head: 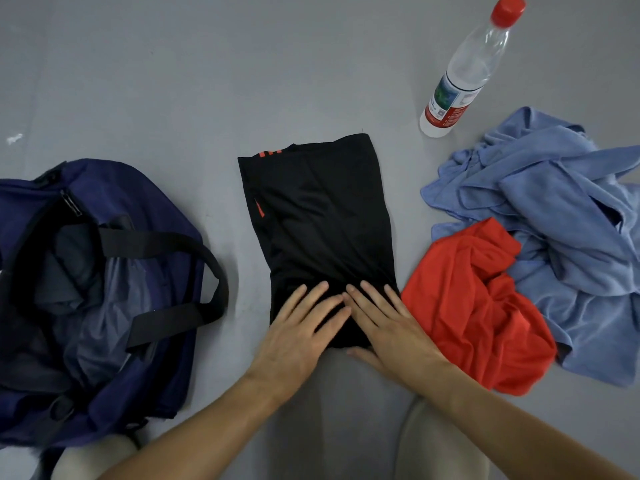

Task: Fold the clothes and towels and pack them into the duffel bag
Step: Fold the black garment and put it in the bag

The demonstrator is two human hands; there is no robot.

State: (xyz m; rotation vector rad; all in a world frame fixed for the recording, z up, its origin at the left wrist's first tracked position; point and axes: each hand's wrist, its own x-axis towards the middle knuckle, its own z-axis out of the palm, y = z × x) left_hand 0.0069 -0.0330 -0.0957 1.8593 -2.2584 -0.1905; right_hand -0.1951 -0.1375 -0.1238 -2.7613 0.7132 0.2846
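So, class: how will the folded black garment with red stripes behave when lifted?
Probably floppy: the folded black garment wrinkles under the left hand and right hand. Likely light: it lies thin, flat. Folds may slide apart.

Open floor beyond the black garment point(322, 209)
Bare floor point(207, 64) lies ahead; the duffel bag point(145, 188) blocks the left, and the red garment point(478, 306), blue towels point(554, 202) and bottle point(464, 74) crowd the right.

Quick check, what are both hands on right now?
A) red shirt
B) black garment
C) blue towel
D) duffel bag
B: the left hand and right hand lie flat, fingers straight, on the near end of the black garment; the red shirt, blue towel and duffel bag lie untouched to either side.
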